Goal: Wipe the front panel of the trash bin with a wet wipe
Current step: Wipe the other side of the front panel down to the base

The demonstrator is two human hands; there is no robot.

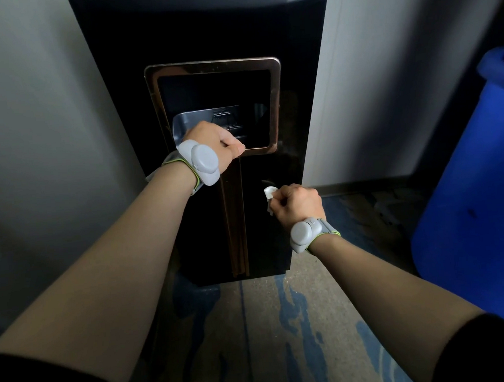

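Pale walls (31, 116) meet a worn blue-and-tan floor (284, 323); a blue bin (478, 204) stands at right.

A trash bin (199, 45) stands upright against the wall (30, 102), its front panel (277, 233) facing the person. The left hand (211, 143) grips the lower edge of the opening frame (277, 105) set in the panel; below and to the right, the right hand (298, 204) holds a wet wipe (269, 193) against the panel. A second bin (478, 204) stands on the floor (285, 337) to the right.
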